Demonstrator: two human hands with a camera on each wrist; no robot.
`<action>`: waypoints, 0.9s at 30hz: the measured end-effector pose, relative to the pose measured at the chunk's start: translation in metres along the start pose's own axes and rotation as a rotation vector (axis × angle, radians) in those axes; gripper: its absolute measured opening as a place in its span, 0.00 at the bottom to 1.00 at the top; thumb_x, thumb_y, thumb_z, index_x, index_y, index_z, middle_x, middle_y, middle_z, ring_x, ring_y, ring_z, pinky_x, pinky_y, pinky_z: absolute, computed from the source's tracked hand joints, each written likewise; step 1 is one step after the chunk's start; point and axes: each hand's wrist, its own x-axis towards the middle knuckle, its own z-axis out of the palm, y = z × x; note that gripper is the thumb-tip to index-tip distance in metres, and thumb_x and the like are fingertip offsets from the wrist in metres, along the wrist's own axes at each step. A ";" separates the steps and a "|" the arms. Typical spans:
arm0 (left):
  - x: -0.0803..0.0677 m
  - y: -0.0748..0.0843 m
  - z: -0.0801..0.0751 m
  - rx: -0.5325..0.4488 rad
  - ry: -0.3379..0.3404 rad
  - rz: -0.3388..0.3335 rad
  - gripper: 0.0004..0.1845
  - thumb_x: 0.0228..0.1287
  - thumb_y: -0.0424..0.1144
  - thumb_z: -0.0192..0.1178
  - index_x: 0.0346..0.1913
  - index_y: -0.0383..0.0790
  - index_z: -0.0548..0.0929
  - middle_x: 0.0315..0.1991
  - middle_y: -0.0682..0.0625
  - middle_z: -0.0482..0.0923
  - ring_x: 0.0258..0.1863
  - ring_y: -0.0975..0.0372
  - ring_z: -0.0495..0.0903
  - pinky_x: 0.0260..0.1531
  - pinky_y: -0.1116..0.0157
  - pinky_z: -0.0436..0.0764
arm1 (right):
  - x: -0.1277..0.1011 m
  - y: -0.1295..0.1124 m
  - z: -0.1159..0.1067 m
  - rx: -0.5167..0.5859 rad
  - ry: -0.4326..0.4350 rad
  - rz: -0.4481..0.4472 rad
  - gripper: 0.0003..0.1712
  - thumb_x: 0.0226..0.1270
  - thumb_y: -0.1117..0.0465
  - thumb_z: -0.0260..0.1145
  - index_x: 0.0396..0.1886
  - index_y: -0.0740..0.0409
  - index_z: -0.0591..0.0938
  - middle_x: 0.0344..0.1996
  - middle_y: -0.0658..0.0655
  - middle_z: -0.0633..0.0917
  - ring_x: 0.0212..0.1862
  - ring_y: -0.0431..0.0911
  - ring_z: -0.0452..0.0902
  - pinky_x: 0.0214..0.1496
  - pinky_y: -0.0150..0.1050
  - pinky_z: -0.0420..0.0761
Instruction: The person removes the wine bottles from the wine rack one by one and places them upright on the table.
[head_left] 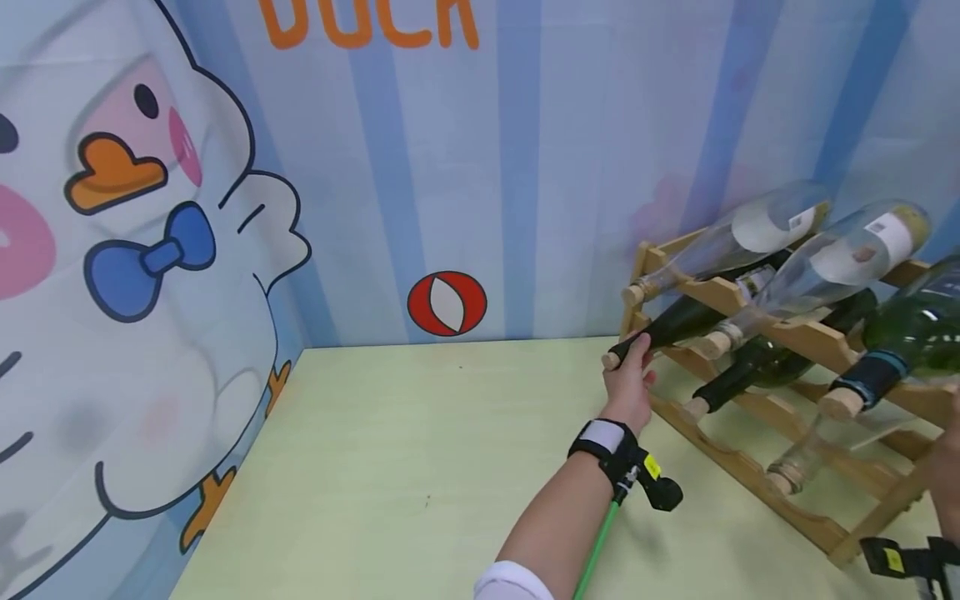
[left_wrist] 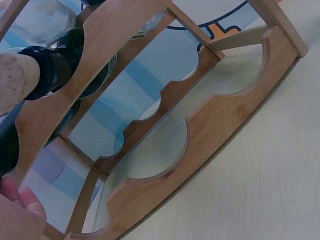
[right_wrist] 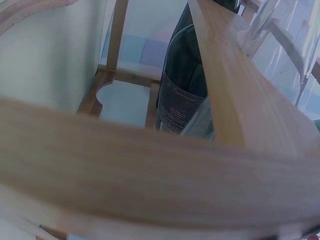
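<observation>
My right hand (head_left: pixel 947 475) is cut off by the head view's right edge, grip undeterminable; the green bottle (head_left: pixel 911 337) beside it runs off that edge; the rack rail (right_wrist: pixel 150 165) fills the right wrist view, blurred; bottle label (right_wrist: pixel 176 107) text illegible.

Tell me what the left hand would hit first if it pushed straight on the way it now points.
The left hand already grips the neck of the dark bottle; straight on it would probably meet the wooden rack, though depth is unclear.

Cartoon duck wall (head_left: pixel 150 250), red-white ball mark (head_left: pixel 447 303), pale green tabletop (head_left: pixel 420 450)
</observation>
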 end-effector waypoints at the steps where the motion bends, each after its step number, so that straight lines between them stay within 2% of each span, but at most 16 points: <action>1: 0.001 0.001 -0.002 0.008 -0.005 0.008 0.15 0.48 0.45 0.65 0.40 0.45 0.81 0.32 0.51 0.77 0.36 0.61 0.75 0.30 0.69 0.69 | 0.001 0.001 0.001 0.014 -0.009 0.031 0.21 0.72 0.61 0.39 0.60 0.65 0.63 0.56 0.36 0.62 0.57 0.25 0.53 0.66 0.29 0.46; 2: 0.002 0.003 -0.004 0.014 -0.015 0.016 0.16 0.49 0.45 0.65 0.41 0.44 0.81 0.33 0.51 0.78 0.35 0.62 0.75 0.30 0.69 0.69 | 0.003 0.005 0.002 0.013 -0.016 0.051 0.21 0.72 0.61 0.39 0.61 0.62 0.63 0.57 0.38 0.63 0.58 0.26 0.53 0.66 0.29 0.46; 3: 0.003 0.005 -0.007 0.023 -0.022 0.028 0.16 0.49 0.45 0.64 0.43 0.44 0.81 0.33 0.51 0.79 0.35 0.63 0.76 0.31 0.69 0.69 | 0.004 0.015 0.004 0.008 -0.018 0.059 0.21 0.72 0.59 0.38 0.62 0.57 0.62 0.56 0.34 0.62 0.57 0.24 0.52 0.66 0.27 0.45; 4: 0.004 0.007 -0.010 0.035 -0.031 0.042 0.17 0.49 0.44 0.64 0.44 0.44 0.81 0.33 0.51 0.79 0.34 0.63 0.75 0.31 0.69 0.69 | 0.006 0.019 0.004 -0.004 -0.013 0.058 0.22 0.72 0.60 0.39 0.64 0.59 0.60 0.58 0.39 0.63 0.58 0.27 0.54 0.66 0.27 0.47; 6: 0.006 0.010 -0.017 0.059 -0.050 0.067 0.18 0.50 0.44 0.64 0.45 0.44 0.81 0.33 0.52 0.80 0.33 0.65 0.75 0.33 0.68 0.70 | 0.008 0.033 0.006 -0.068 -0.019 0.072 0.23 0.72 0.55 0.37 0.65 0.51 0.59 0.61 0.40 0.62 0.59 0.27 0.53 0.65 0.26 0.47; 7: 0.007 0.013 -0.020 0.072 -0.059 0.079 0.18 0.50 0.43 0.63 0.46 0.44 0.81 0.33 0.52 0.80 0.32 0.66 0.75 0.34 0.67 0.70 | 0.009 0.033 0.006 -0.109 -0.023 0.055 0.23 0.72 0.55 0.37 0.64 0.50 0.60 0.60 0.44 0.65 0.58 0.31 0.56 0.65 0.27 0.49; 9: 0.008 0.017 -0.025 0.098 -0.074 0.097 0.17 0.51 0.43 0.63 0.45 0.45 0.81 0.31 0.53 0.80 0.32 0.66 0.75 0.38 0.65 0.71 | 0.009 0.030 0.006 -0.185 0.008 -0.017 0.22 0.72 0.54 0.39 0.62 0.52 0.65 0.57 0.51 0.69 0.54 0.36 0.61 0.61 0.25 0.53; 10: 0.008 0.019 -0.028 0.106 -0.082 0.104 0.16 0.51 0.43 0.63 0.44 0.45 0.82 0.30 0.53 0.79 0.31 0.66 0.75 0.39 0.64 0.71 | 0.009 0.020 0.006 -0.184 0.024 -0.047 0.22 0.71 0.55 0.40 0.60 0.56 0.66 0.56 0.56 0.70 0.53 0.36 0.62 0.61 0.25 0.54; 12: 0.009 0.023 -0.032 0.129 -0.089 0.119 0.15 0.50 0.43 0.63 0.42 0.44 0.82 0.30 0.54 0.79 0.31 0.66 0.75 0.40 0.64 0.71 | 0.009 0.007 0.006 -0.169 0.073 -0.131 0.21 0.71 0.56 0.43 0.56 0.62 0.69 0.49 0.50 0.75 0.49 0.32 0.62 0.57 0.21 0.55; 15: 0.010 0.030 -0.037 0.155 -0.092 0.159 0.14 0.50 0.43 0.63 0.41 0.43 0.83 0.32 0.54 0.79 0.33 0.66 0.75 0.40 0.65 0.72 | 0.008 -0.008 0.007 -0.149 0.122 -0.238 0.20 0.70 0.58 0.45 0.52 0.69 0.69 0.43 0.49 0.77 0.47 0.27 0.59 0.55 0.19 0.55; 16: 0.010 0.032 -0.038 0.161 -0.092 0.175 0.15 0.50 0.43 0.63 0.41 0.42 0.83 0.34 0.53 0.79 0.34 0.66 0.75 0.40 0.65 0.73 | 0.008 -0.010 0.007 -0.154 0.122 -0.238 0.20 0.70 0.58 0.45 0.52 0.69 0.70 0.43 0.49 0.77 0.48 0.27 0.60 0.56 0.19 0.55; 17: 0.011 0.034 -0.040 0.165 -0.092 0.192 0.15 0.50 0.43 0.63 0.41 0.41 0.83 0.36 0.53 0.80 0.36 0.66 0.76 0.41 0.66 0.74 | 0.007 -0.011 0.006 -0.158 0.112 -0.222 0.21 0.70 0.58 0.44 0.53 0.68 0.69 0.44 0.51 0.77 0.49 0.31 0.62 0.57 0.20 0.55; 20: 0.011 0.039 -0.045 0.155 -0.085 0.218 0.16 0.50 0.42 0.63 0.41 0.38 0.82 0.41 0.50 0.79 0.39 0.64 0.77 0.43 0.65 0.75 | 0.004 -0.012 0.005 -0.176 0.050 -0.147 0.22 0.71 0.58 0.42 0.58 0.66 0.65 0.52 0.71 0.70 0.56 0.40 0.62 0.61 0.25 0.54; 21: 0.011 0.040 -0.048 0.151 -0.083 0.219 0.16 0.50 0.42 0.62 0.41 0.38 0.82 0.41 0.50 0.79 0.40 0.64 0.78 0.45 0.64 0.75 | 0.004 -0.011 0.004 -0.173 0.041 -0.124 0.22 0.71 0.58 0.42 0.59 0.66 0.64 0.53 0.71 0.69 0.58 0.44 0.62 0.63 0.26 0.54; 25: 0.010 0.044 -0.059 0.127 -0.050 0.203 0.16 0.50 0.43 0.62 0.41 0.37 0.81 0.41 0.49 0.77 0.39 0.63 0.77 0.46 0.63 0.75 | 0.006 -0.008 0.006 -0.146 0.040 -0.075 0.22 0.71 0.59 0.42 0.60 0.65 0.63 0.56 0.71 0.67 0.62 0.46 0.60 0.65 0.31 0.53; 27: 0.009 0.047 -0.065 0.110 -0.028 0.198 0.18 0.50 0.44 0.62 0.43 0.38 0.78 0.40 0.49 0.76 0.38 0.63 0.76 0.47 0.63 0.75 | 0.007 -0.008 0.007 -0.148 0.033 -0.053 0.22 0.71 0.59 0.42 0.61 0.65 0.62 0.56 0.71 0.66 0.61 0.53 0.60 0.66 0.33 0.53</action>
